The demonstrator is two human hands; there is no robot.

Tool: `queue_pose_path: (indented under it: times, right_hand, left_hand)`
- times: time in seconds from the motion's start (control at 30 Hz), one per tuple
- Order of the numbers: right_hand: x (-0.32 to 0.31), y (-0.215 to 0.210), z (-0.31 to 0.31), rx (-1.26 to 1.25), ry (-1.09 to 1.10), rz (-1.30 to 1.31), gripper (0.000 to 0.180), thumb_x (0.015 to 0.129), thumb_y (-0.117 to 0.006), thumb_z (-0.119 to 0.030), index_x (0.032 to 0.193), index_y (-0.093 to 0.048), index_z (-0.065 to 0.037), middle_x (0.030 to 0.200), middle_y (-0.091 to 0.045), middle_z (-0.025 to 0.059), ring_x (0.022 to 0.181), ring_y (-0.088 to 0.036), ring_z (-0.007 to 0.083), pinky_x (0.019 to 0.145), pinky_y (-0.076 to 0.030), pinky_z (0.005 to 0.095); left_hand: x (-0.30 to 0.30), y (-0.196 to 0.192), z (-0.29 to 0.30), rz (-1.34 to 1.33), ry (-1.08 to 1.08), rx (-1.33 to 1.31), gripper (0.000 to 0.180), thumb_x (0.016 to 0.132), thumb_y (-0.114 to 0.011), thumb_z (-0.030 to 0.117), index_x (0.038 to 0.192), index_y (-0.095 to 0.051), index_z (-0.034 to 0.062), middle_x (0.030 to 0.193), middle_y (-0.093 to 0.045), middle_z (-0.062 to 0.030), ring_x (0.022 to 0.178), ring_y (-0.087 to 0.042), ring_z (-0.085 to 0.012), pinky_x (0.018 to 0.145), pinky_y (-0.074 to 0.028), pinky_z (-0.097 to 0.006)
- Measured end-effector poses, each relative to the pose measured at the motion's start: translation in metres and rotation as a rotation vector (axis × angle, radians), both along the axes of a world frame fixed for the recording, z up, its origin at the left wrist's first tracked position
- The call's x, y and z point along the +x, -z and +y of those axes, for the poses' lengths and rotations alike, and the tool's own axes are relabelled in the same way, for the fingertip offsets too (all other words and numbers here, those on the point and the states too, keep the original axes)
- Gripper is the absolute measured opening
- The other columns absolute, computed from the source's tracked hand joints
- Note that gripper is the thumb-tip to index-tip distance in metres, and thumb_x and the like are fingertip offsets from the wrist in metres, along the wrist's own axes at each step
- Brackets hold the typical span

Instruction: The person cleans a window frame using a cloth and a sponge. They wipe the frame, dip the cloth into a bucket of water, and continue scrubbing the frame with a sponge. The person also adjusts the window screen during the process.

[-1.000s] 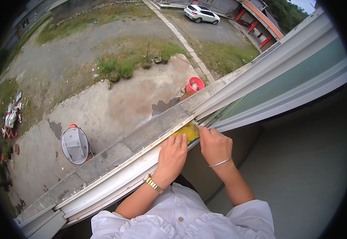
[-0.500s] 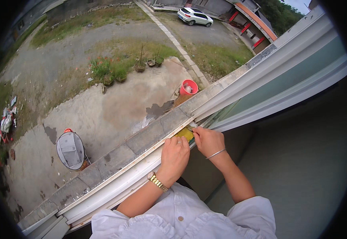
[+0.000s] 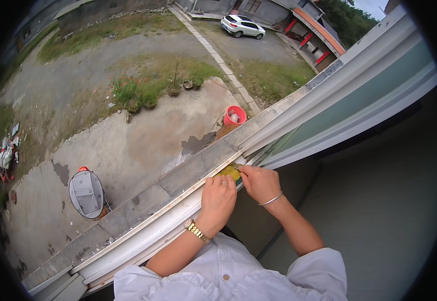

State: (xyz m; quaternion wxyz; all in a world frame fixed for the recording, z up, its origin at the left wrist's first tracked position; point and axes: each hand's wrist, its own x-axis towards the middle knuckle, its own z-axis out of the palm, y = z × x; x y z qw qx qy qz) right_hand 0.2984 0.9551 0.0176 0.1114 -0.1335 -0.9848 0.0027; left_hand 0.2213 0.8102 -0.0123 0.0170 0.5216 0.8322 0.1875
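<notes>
While both hands have slid toward 1 o'clock along the window track (image 3: pixel 143 236), the left hand (image 3: pixel 219 193) and right hand (image 3: pixel 260 181) pinch the yellow cloth (image 3: pixel 230 171), so wiping advances

**Surfaces at the window sill**

The yellow cloth (image 3: pixel 230 172) looks soft, matt and crumpled, pressed into the window track (image 3: pixel 178 213) under the fingers of the left hand (image 3: pixel 218 196) and right hand (image 3: pixel 259 183); the track is smooth white painted metal or plastic, faintly glossy; the sliding pane (image 3: pixel 359 95) is smooth greenish glass with a dull sheen; the outer ledge (image 3: pixel 143 200) is rough grey concrete, stained and matt; the wristwatch (image 3: pixel 197 231) is polished gold-coloured metal; the bangle (image 3: pixel 271 200) is thin shiny metal; the shirt (image 3: pixel 228 273) is white woven cloth, matt and creased; the red tub (image 3: pixel 235 115) below looks like plastic.
</notes>
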Motion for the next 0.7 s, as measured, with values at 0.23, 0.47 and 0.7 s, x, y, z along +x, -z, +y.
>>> queue_pose_path:
  times: [0.23,0.47,0.7]
  right_hand:
    - [-0.008,-0.057,-0.005,0.009,-0.015,0.008,0.009,0.088,-0.067,-0.019,0.094,-0.068,-0.013,0.07,-0.064,0.0112,0.061,-0.065,0.0328,0.054,-0.051,0.0414]
    - [0.025,-0.083,-0.008,-0.223,0.089,0.377,0.018,0.086,-0.071,-0.008,0.104,-0.073,-0.009,0.089,-0.072,0.0109,0.072,-0.07,0.027,0.062,-0.056,0.0327]
    - [0.055,-0.047,-0.004,-0.027,0.251,0.265,0.015,0.09,-0.068,-0.016,0.105,-0.069,-0.013,0.078,-0.066,0.0078,0.065,-0.067,0.0262,0.056,-0.052,0.0368]
  left_hand:
    - [0.002,0.016,0.015,0.01,-0.033,0.391,0.03,0.083,-0.059,0.009,0.112,-0.061,0.0008,0.101,-0.068,-0.0098,0.093,-0.061,-0.0243,0.083,-0.044,-0.035]
    - [-0.014,0.007,0.04,-0.345,0.053,0.18,0.029,0.08,-0.062,0.005,0.108,-0.06,0.0003,0.106,-0.067,-0.0133,0.098,-0.059,-0.0298,0.083,-0.046,-0.039]
    - [-0.008,0.017,0.057,-0.162,0.066,0.4,0.026,0.077,-0.061,0.001,0.103,-0.059,0.0018,0.097,-0.064,-0.0111,0.096,-0.059,-0.0267,0.082,-0.047,-0.037]
